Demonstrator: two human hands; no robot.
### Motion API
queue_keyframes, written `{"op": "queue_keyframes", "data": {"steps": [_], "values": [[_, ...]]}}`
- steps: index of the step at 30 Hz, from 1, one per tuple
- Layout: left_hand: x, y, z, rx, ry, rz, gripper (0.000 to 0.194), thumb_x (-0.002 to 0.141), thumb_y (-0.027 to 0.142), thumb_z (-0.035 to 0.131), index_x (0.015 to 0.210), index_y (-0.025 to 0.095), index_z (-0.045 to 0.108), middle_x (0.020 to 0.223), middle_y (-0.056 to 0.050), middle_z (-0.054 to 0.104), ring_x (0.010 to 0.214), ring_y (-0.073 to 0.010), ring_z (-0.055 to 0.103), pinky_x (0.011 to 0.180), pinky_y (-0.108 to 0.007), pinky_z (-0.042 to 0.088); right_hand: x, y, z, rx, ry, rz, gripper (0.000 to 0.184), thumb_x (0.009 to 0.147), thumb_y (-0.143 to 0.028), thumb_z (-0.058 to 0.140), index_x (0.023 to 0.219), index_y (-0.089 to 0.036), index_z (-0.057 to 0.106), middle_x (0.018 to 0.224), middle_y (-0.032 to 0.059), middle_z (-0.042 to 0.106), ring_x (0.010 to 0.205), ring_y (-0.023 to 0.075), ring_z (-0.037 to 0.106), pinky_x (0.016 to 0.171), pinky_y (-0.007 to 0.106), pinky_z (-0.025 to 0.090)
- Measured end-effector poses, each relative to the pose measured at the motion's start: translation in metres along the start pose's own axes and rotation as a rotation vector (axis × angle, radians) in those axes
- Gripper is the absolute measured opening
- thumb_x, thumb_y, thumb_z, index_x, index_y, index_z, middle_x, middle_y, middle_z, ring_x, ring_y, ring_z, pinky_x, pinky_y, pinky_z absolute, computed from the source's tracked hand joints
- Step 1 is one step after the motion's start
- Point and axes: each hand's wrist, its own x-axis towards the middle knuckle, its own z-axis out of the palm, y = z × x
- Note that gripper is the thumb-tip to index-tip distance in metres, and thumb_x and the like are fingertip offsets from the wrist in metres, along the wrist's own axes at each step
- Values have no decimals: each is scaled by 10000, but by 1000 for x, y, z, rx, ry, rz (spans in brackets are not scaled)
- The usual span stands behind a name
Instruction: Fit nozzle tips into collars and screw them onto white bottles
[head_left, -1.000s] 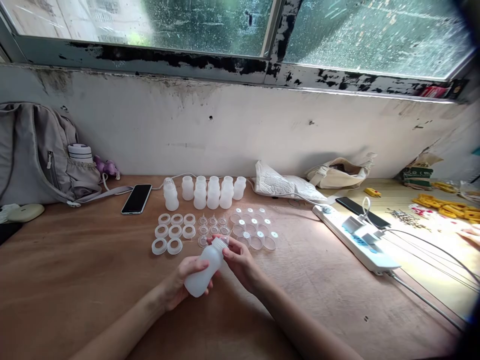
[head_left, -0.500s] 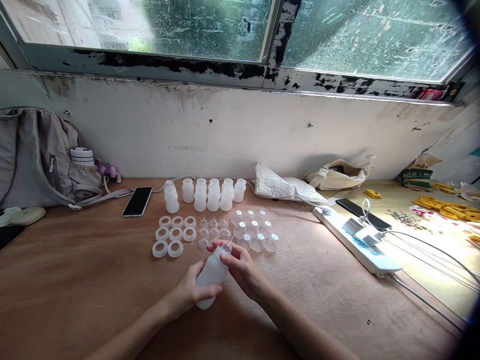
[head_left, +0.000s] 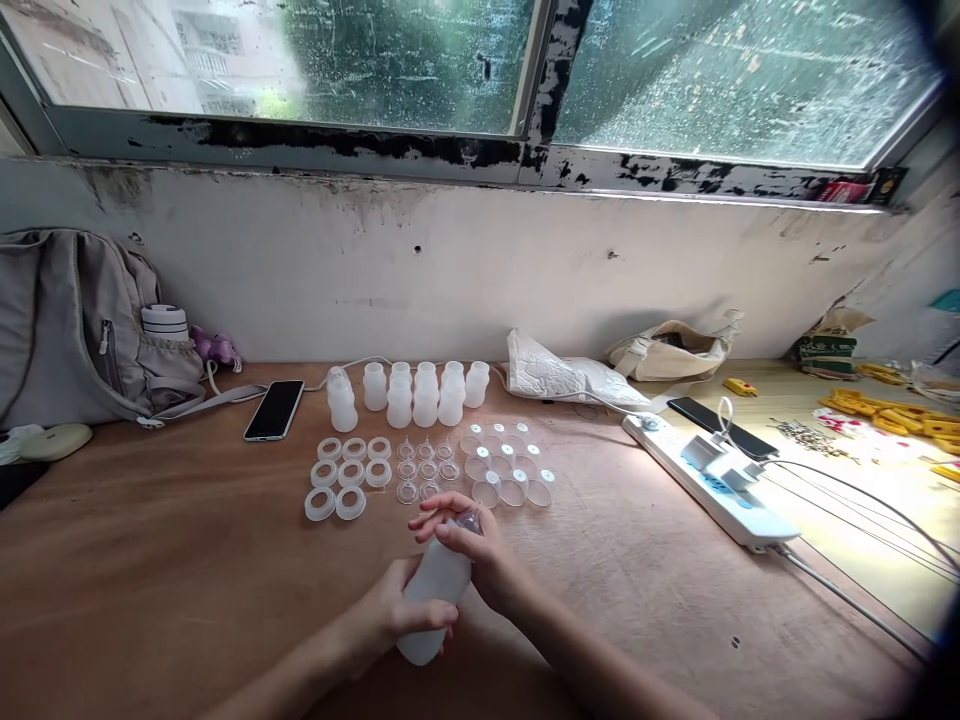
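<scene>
A frosted white baby bottle (head_left: 441,578) leans to the right in front of me. My left hand (head_left: 390,605) is wrapped round its lower body, thumb across the front. At the bottle's mouth, a clear bottle nipple (head_left: 469,522) shows between the fingers of my right hand (head_left: 484,555), which is closed over the top; its exact seating is hidden. Just beyond my hands lie several more clear nipples (head_left: 427,468). White collar rings (head_left: 351,503) are laid out to their left, and clear domed caps (head_left: 513,492) to their right.
Several frosted bottles (head_left: 425,400) stand in rows at the back, one group member with a clear top (head_left: 339,379). A phone (head_left: 274,410) and backpack (head_left: 67,320) are on the left. To the right lie a white pouch (head_left: 551,370), power strip (head_left: 705,480), cables and yellow parts (head_left: 877,410).
Both hands and the bottle have come slightly nearer to me and a little right. My right fingers now cover more of the bottle's mouth. The camera view has shifted slightly.
</scene>
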Motion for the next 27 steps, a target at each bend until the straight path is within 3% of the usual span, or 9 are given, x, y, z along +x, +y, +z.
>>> {"op": "queue_keyframes", "data": {"steps": [4,8,13,16,20,24,25,27], "values": [[4,2,3,294,143,180,200,651,194,586,833,145,520,671,22,500,580,-93,442,497,-197,323,0,5,-1,-24,59,-43,235,653,-264,649,868,-174,625,628,30,615,885,235,581,712,312,437],[4,1,6,539,270,241,272,670,200,568,934,165,517,739,-5,550,588,-118,469,504,-215,353,0,7,-2,-66,86,-68,277,648,-286,654,904,-184,628,671,40,621,898,245,578,689,306,446],[2,-6,6,706,372,385,355,733,244,527,1081,213,466,973,-64,593,831,-208,564,707,-294,442,-3,7,0,-137,79,-130,290,680,-325,642,936,-194,611,674,35,606,938,247,564,746,327,442],[6,-8,-2,816,426,450,368,746,256,516,1107,222,454,1029,-78,579,930,-236,546,795,-342,434,-1,5,-1,-242,83,-115,284,711,-319,624,966,-202,585,796,47,622,904,223,566,731,309,439],[12,-2,-18,927,531,475,384,735,306,540,1098,216,453,1024,-81,580,948,-249,540,820,-378,425,8,-12,-20,-557,167,-228,301,743,-336,581,1018,-217,554,956,57,596,885,198,537,733,295,421],[9,12,-28,805,667,453,406,729,359,546,1089,228,412,997,-55,584,888,-220,569,754,-340,455,17,-37,-60,-1058,519,-275,218,794,-317,437,857,-193,605,687,33,553,632,167,500,614,291,381],[8,15,-30,768,681,440,421,724,368,551,1091,225,403,988,-53,584,875,-214,573,740,-331,460,18,-42,-70,-1167,540,-244,208,769,-287,448,854,-191,612,656,27,534,620,167,493,613,292,373],[7,20,-33,711,694,416,436,715,384,558,1084,212,404,955,-50,589,851,-207,579,719,-317,462,19,-46,-86,-1304,453,-149,239,719,-249,470,899,-213,624,609,2,494,595,163,485,597,287,365]]}}
